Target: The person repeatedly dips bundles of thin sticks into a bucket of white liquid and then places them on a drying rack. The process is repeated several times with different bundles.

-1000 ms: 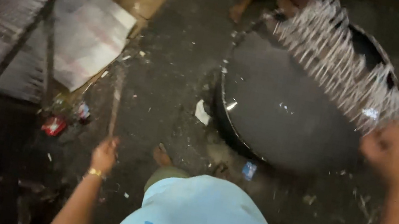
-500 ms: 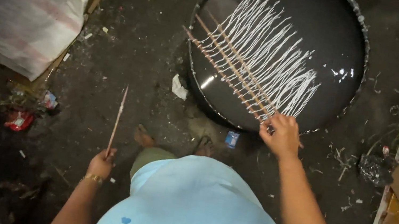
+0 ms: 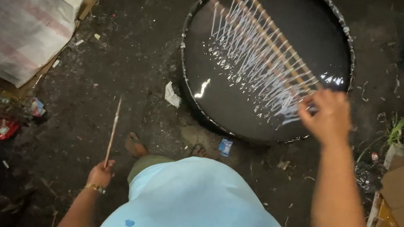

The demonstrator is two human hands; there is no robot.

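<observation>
- The right hand [image 3: 326, 115] has its grip closed around the near end of a wooden rack [image 3: 269, 37] hung with thin white strands, held over the round black basin [image 3: 186, 94].
- The strands dangle toward the glossy dark liquid in the basin.
- The left hand [image 3: 100, 174], left of the basin, has its grip shut around a thin wooden stick [image 3: 113, 129] pointing up.
- A white sack [image 3: 26, 35] lies far left of the basin on the floor.
</observation>
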